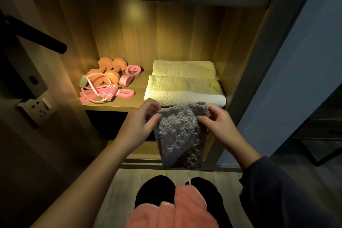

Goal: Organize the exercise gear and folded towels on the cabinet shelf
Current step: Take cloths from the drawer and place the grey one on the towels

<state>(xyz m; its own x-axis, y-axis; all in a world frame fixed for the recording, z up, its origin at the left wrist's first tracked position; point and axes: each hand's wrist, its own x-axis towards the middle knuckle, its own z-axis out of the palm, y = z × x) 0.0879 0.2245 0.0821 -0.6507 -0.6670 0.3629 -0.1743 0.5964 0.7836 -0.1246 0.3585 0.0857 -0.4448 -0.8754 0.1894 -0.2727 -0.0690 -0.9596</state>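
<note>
You're looking into a dim room w/ one warm yellow light inside the cabinet [246, 72]: soft hotspot high on its back panel [137, 10], bright on the shelf [139, 87] & the folded white towels [185, 87], whose front edge glares near-white. Your left hand [142, 124], right hand [218, 122] & the grey towel [177, 135] they hold sit in half-light, forearms [103, 159] fading into shadow, while the wall [305, 61] at right reads cool blue-grey. Wide-angle lens bows the cabinet frame at the edges; pic is soft & noisy in the dark corners, esp. lower left.
</note>
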